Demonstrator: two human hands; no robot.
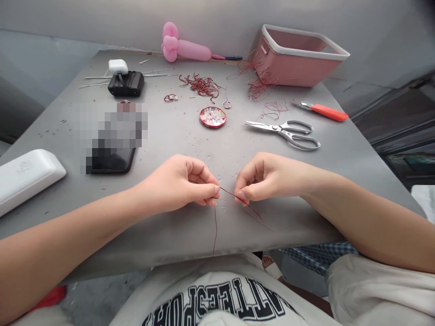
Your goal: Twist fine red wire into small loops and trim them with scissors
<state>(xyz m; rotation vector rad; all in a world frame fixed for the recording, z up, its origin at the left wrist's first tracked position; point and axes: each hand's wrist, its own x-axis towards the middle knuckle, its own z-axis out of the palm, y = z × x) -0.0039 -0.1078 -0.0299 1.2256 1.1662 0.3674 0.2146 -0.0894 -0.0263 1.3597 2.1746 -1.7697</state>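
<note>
Near the table's front edge, my left hand (190, 183) pinches a thin dark red cord (227, 191) between thumb and fingers. My right hand (260, 179) is closed on the same cord a short way to the right. One thin end hangs from my left fingers over the table edge, and other strands slant down past my right fingertips. Beyond my hands sits a small round red-rimmed dish (213, 117) of pale beads. Grey-handled scissors (283, 132) lie behind my right hand, their blades pointing left.
Behind the dish lies a heap of dark red cord pieces (204, 86). A pink bin (295, 63) with loose threads stands at the back right, near a red-handled cutter (328, 112). A pink balloon (190, 49), black device (126, 84), phone (113, 158) and white case (30, 176) lie around.
</note>
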